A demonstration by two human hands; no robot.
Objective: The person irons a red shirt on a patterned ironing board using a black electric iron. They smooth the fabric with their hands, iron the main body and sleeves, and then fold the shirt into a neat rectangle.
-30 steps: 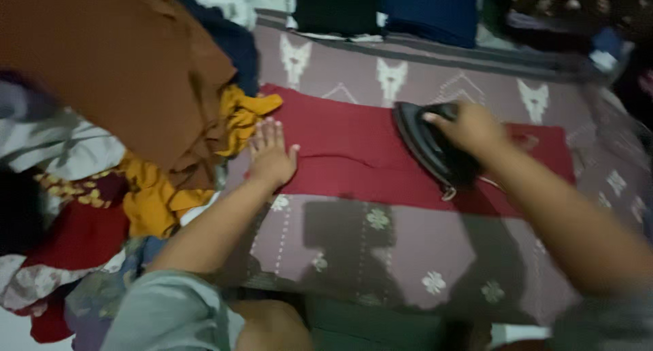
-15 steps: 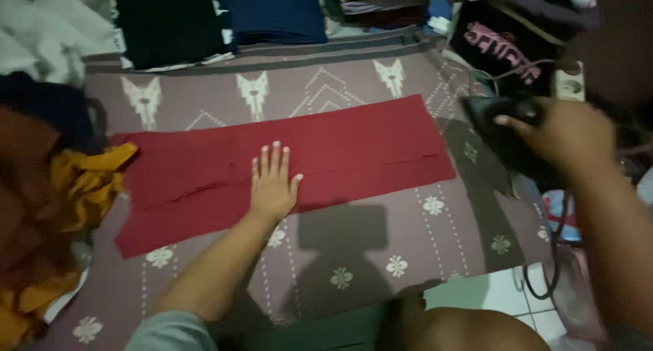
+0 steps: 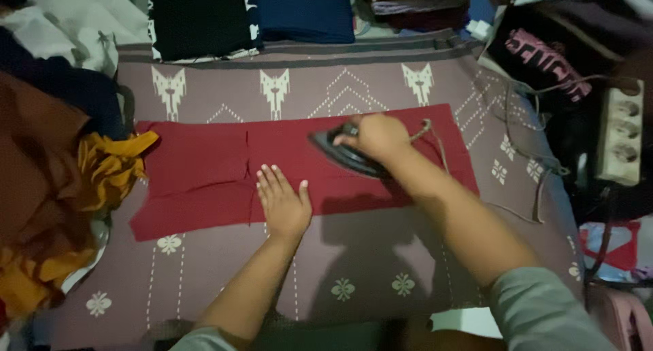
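Head view: ironing step, right hand [image 3: 376,135] clamped on dark iron [image 3: 343,154] mid-way along red cloth [image 3: 204,167] spread on patterned mat [image 3: 354,269], left hand [image 3: 284,200] flat, fingers spread, pinning cloth; next likely needs cord [image 3: 476,167] kept off.

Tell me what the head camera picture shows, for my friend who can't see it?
A person's right hand presses a dark iron on a long red cloth while the left hand lies flat on the cloth's near edge. The cloth is spread over a purple patterned blanket, with rumpled orange and brown clothes at the left.
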